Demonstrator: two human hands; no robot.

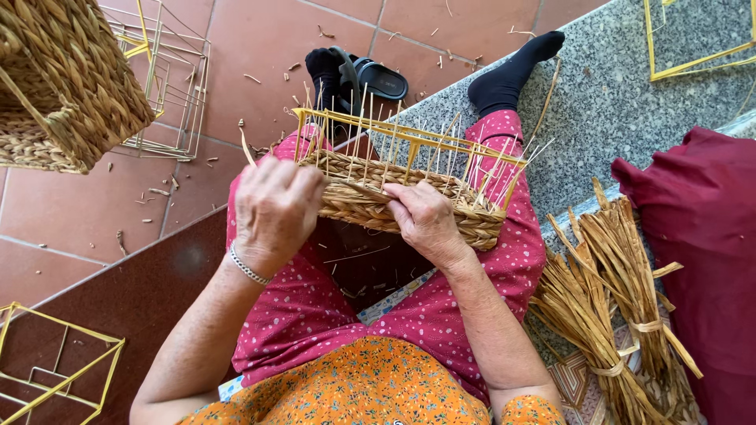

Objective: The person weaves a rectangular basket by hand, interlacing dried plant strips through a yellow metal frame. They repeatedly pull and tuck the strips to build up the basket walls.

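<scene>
The half-woven basket (409,185) rests across the person's lap, tilted a little toward the floor, its yellow wire frame (402,134) standing bare above a few finished rows of braided straw. Judging from how it sits, the main hazard is the whole piece slipping forward off the knees — it is balanced on the thighs and steadied only by the two hands, so a hard tug on a strand could tip it toward the red tile floor (260,47). A smaller risk lies with the thin upright stakes (488,165) fanning out of the rim: they look dry and stiff, and a sharp bend or a sleeve catching them could snap one or pull it out of the weave, leaving a gap. Smaller yet, a braid pulled unevenly could leave the top row loose or crooked against the wire. The left hand (276,208) is curled down over the near left corner of the basket, fingers folded close and pressing on the braided edge; what lies beneath them is hidden, so I cannot tell whether a loose strand is pinched there. The right hand (425,220) sits just beside it on the near wall, fingers narrowly bent with the tips touching the top braid — gripping the woven rim rather than spread. Bundles of tied straw (606,315) lie well apart to the right on the granite ledge (614,94), beside a dark red cushion (701,236).
</scene>
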